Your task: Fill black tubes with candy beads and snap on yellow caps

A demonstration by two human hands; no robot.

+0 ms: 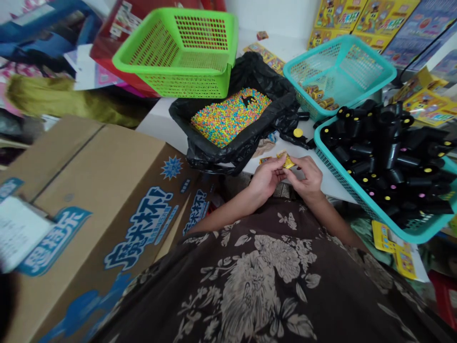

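Just below the middle of the frame, the person's left hand [266,177] and right hand [306,177] meet over the near edge of the white surface [159,125], fingertips pinched together on a small yellow piece [287,161] held between them. What the piece is exactly, I cannot tell; it is too small.

Right above the hands lies a black plastic bag [246,143], opened out and holding a heap of tiny multicoloured beads [230,116] in yellow, pink, blue and green. To the right of the hands, a teal basket [348,186] is piled with black cylindrical parts [389,157], many showing yellow or pink round ends. One loose black part with a yellow cap [298,133] lies on the surface between the bag and this basket. Further up, a second teal basket [339,71] holds a few small yellowish rolls in its near corner. At top centre a bright green basket [182,47] sits tilted against a red box.

The lower left of the frame is filled by a brown cardboard carton [89,200] printed with large blue Chinese characters and a blue starburst; the writing is too skewed and blurred for me to read with confidence. Yellow printed packaging cards [357,16] stand along the upper right, their lettering unreadable. The person's dark floral garment [257,281] fills the bottom of the frame.
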